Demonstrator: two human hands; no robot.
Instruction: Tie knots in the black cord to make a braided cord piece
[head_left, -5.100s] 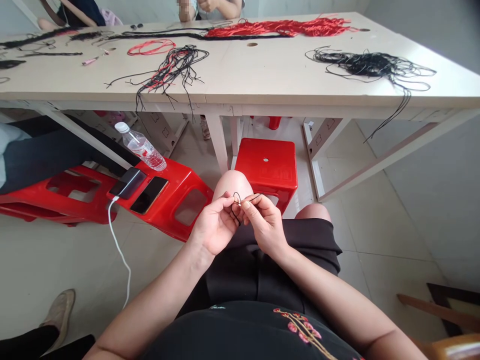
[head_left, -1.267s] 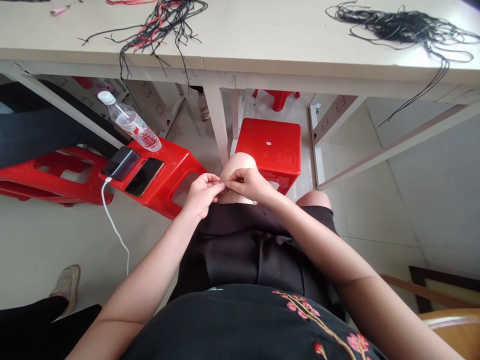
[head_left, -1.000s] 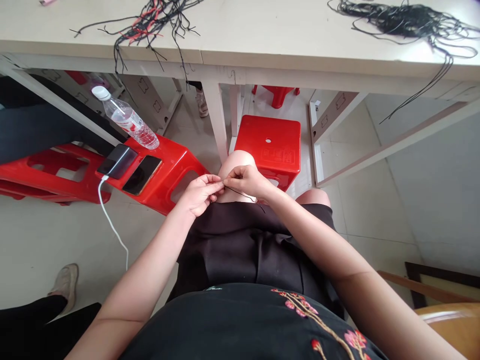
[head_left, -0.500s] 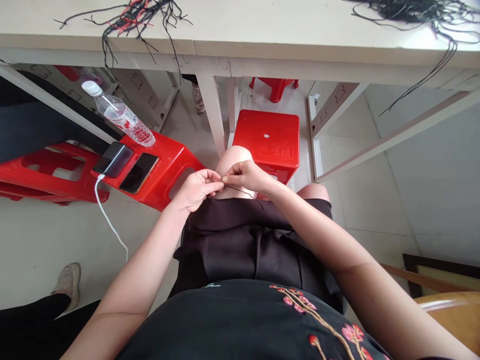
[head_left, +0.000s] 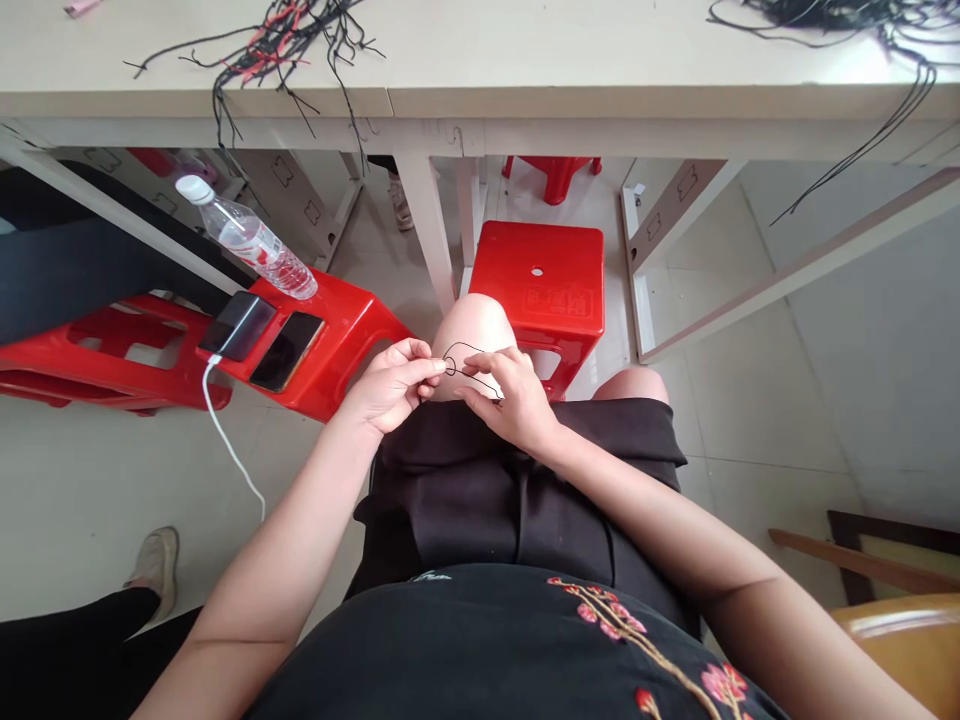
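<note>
Over the knee, my left hand point(head_left: 399, 382) pinches a thin black cord point(head_left: 474, 374) between thumb and fingertips. A small loop of the cord stands out just right of that pinch. My right hand point(head_left: 514, 398) is beside it, thumb and forefinger parted, with the cord passing between and behind its fingers. No firm grip shows there, and part of the cord is hidden behind this hand.
A red stool point(head_left: 541, 270) stands ahead of the knee. On another red stool point(head_left: 352, 318) at left are a water bottle point(head_left: 259, 245), a phone point(head_left: 286, 350) and a dark device with a white cable point(head_left: 232, 440). Black and red cords point(head_left: 277, 45) lie on the table point(head_left: 525, 50).
My right hand has parted its thumb and forefinger and moved slightly right, away from the left fingertips. A loop in the cord now shows between the hands. My left hand keeps its pinch.
</note>
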